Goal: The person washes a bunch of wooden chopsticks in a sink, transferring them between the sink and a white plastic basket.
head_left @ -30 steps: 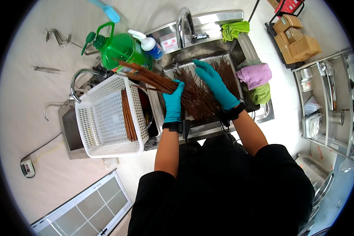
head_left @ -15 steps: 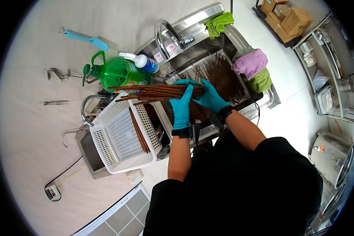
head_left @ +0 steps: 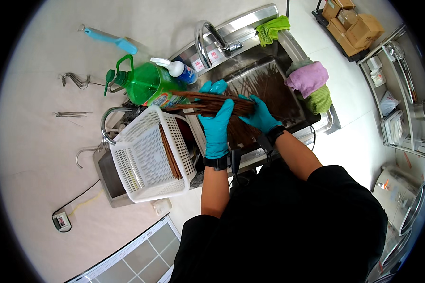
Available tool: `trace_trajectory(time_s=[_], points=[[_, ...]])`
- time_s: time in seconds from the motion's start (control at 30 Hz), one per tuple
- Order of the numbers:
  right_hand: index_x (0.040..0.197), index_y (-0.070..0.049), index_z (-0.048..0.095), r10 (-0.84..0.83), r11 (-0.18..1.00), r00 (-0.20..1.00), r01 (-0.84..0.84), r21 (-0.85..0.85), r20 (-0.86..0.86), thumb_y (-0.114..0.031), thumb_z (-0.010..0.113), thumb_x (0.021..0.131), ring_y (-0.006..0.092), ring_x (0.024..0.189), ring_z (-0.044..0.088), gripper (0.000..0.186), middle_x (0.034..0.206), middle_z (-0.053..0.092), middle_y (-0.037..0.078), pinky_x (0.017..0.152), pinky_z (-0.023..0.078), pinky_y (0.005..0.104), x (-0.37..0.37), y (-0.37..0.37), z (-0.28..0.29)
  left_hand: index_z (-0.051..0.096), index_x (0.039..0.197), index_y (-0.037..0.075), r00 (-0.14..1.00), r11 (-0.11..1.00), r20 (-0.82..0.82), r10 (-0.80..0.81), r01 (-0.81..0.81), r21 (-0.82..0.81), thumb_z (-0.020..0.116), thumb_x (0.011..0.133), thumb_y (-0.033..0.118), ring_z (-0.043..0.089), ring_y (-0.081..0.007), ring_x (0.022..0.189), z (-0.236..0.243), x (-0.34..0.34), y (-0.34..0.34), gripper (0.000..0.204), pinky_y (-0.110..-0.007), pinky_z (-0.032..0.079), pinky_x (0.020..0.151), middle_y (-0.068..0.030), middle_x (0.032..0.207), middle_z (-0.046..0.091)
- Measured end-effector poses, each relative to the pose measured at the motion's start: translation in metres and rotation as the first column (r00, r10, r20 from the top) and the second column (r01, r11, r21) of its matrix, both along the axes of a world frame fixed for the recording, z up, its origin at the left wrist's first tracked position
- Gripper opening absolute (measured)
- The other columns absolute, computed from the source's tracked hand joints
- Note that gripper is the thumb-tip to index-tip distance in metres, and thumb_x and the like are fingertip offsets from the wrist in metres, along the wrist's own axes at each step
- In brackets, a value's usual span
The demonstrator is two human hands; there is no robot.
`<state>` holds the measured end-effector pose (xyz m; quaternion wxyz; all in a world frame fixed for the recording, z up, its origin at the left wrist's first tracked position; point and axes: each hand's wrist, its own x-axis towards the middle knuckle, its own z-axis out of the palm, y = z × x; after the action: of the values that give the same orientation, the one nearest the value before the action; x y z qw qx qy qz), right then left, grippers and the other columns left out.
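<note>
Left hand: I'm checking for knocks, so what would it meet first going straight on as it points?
Likely the chrome faucet: the left hand, holding brown sticks, points that way. Depth is unclear, so it might pass beneath.

Pale wall [head_left: 28, 146] on L; white tiled flr [head_left: 359, 134] on R, brightly lit; metal shelf unit [head_left: 395, 75] far R; gridded panel [head_left: 139, 252] lower L.

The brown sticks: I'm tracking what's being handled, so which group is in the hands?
The bundle gripped by the left hand and right hand; the loose sticks lie in the sink, and a small batch lies inside the white basket.
</note>
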<state>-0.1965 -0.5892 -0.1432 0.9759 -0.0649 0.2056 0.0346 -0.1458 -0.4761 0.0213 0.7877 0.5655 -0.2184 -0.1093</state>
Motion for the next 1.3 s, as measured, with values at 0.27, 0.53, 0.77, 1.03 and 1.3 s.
trace_trajectory(time_s=[0.27,0.53,0.77,1.03,1.3], points=[[0.129,-0.009,0.037,0.076,0.997,0.989,-0.073,-0.03,0.125,-0.034,0.043,0.092,0.028,0.115,0.044,0.045,0.127,0.043,0.013,0.096,0.043,0.0445,0.012,0.008,0.001,0.057,0.104,0.005,0.998,0.99,-0.05,-0.046,0.053,0.133,0.065,0.079,0.0,0.061,-0.0201,0.093,-0.025,-0.003,-0.012,0.026,-0.034,0.052,0.082,-0.0078,0.095,0.062],[0.129,-0.008,0.038,0.1,0.994,0.993,-0.102,0.03,0.065,-0.029,0.048,0.091,0.027,0.115,0.045,0.044,0.126,0.043,0.014,0.095,0.046,0.0435,0.011,0.012,0.018,0.06,0.092,0.004,0.985,0.954,-0.156,0.07,-0.02,0.3,0.07,0.076,0.005,0.062,-0.0173,0.081,-0.04,0.012,-0.014,0.019,-0.029,0.053,0.068,-0.0069,0.088,0.063],[0.128,-0.008,0.043,0.054,0.985,0.998,-0.046,-0.166,0.042,-0.034,0.045,0.092,0.0257,0.117,0.045,0.044,0.126,0.044,0.014,0.097,0.044,0.0415,0.012,0.013,0.05,0.057,0.101,0.001,0.974,0.969,-0.163,0.155,-0.118,0.217,0.071,0.076,0.007,0.062,-0.0179,0.081,-0.042,0.026,-0.012,0.03,-0.03,0.054,0.067,-0.009,0.092,0.062],[0.126,-0.009,0.048,0.093,0.993,0.989,-0.085,-0.077,0.115,-0.043,0.044,0.09,0.0252,0.118,0.045,0.05,0.133,0.041,0.011,0.094,0.044,0.0404,0.022,0.004,0.031,0.055,0.108,0.003,0.943,0.982,-0.279,0.18,-0.187,0.003,0.071,0.076,0.005,0.06,-0.0187,0.09,-0.049,0.036,-0.002,0.036,-0.029,0.052,0.077,-0.0091,0.103,0.059],[0.125,-0.011,0.051,0.082,0.992,0.993,-0.074,-0.099,0.08,-0.045,0.046,0.088,0.025,0.119,0.042,0.051,0.132,0.042,0.011,0.094,0.043,0.0401,0.024,0.008,0.022,0.056,0.104,0.005,0.959,0.989,-0.247,0.14,-0.149,-0.018,0.066,0.077,0.001,0.057,-0.0177,0.097,-0.049,0.039,0.004,0.029,-0.032,0.046,0.088,-0.0077,0.104,0.06]])
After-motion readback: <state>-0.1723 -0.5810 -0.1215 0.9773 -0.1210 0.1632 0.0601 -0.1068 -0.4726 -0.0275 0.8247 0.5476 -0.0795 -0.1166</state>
